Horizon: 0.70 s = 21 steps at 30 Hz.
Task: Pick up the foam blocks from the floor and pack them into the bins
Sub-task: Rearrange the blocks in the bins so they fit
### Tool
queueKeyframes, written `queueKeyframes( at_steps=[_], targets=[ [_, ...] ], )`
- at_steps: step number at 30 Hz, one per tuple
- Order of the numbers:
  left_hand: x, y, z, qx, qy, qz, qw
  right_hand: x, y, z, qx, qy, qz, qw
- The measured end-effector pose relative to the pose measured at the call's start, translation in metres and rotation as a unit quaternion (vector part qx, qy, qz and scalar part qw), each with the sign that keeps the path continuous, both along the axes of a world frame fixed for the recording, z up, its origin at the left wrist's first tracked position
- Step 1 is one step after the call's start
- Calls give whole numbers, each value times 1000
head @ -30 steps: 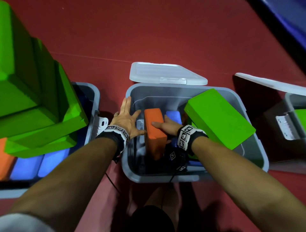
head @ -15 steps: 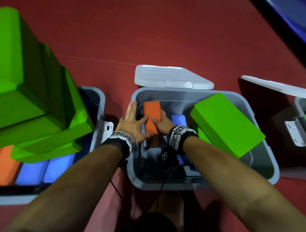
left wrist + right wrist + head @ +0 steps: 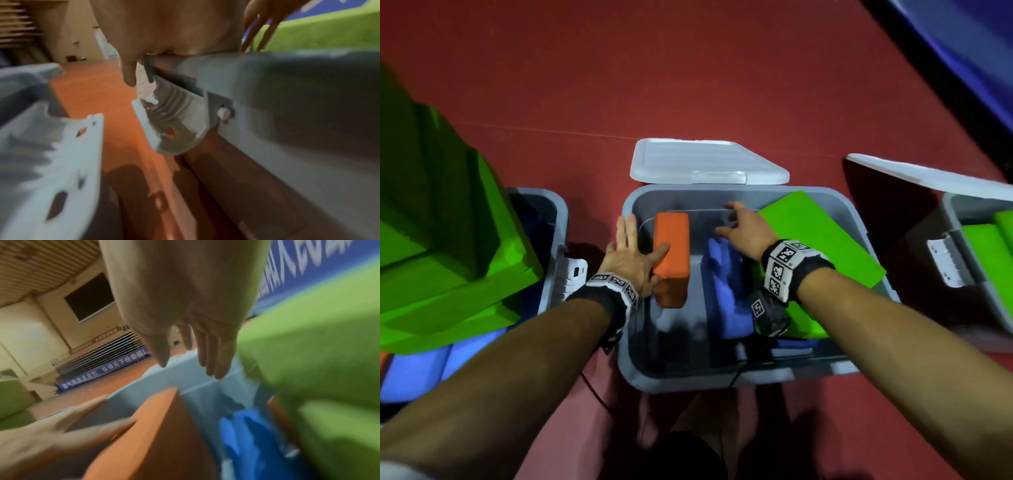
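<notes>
An orange foam block (image 3: 672, 250) stands on edge against the left wall inside the middle grey bin (image 3: 722, 380). My left hand (image 3: 631, 255) lies flat over the bin's left rim, fingers straight, its thumb touching the orange block (image 3: 148, 431). My right hand (image 3: 743, 228) hovers open above the bin, fingers spread, holding nothing, just left of a big green block (image 3: 822, 236) that leans on the right rim. A blue block (image 3: 724, 291) lies in the bin below that hand. In the right wrist view the right fingers (image 3: 207, 353) hang loose above the bin.
The bin's white lid (image 3: 705, 162) lies behind it on the red floor. A left bin (image 3: 551, 240) is heaped with green blocks (image 3: 441, 257) over blue ones. A third bin (image 3: 976, 246) with green blocks stands at the right. White latch handles (image 3: 172, 123) hang between the bins.
The right hand has let go of the orange block and risen toward the green block. The orange block now stands against the left wall, with only the left thumb on it.
</notes>
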<state>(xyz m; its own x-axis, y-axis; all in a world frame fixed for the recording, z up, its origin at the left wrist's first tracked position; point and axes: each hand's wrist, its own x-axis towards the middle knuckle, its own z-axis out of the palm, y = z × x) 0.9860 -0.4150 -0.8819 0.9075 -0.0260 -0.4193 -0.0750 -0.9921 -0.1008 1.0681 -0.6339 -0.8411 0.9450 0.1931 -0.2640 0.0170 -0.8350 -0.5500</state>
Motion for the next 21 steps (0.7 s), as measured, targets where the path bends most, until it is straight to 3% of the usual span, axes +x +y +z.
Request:
queueKeyframes(
  at_steps=[2,5,10,17,21],
  targets=[
    [3,-10,8,28,7,-8,1000,1,-28,16,-35,-49,-21,998],
    [8,-24,19,27,33,28,999,-8,-62,26,-166,-72,-49,982],
    [13,-36,30,39,83,53,994,-40,-97,9,-309,98,-68,944],
    [16,-47,47,22,46,5,999,-49,-107,20,-262,87,-54,960],
    [27,-71,72,-124,-8,-17,992,-56,-112,39,-189,39,-28,981]
  ],
)
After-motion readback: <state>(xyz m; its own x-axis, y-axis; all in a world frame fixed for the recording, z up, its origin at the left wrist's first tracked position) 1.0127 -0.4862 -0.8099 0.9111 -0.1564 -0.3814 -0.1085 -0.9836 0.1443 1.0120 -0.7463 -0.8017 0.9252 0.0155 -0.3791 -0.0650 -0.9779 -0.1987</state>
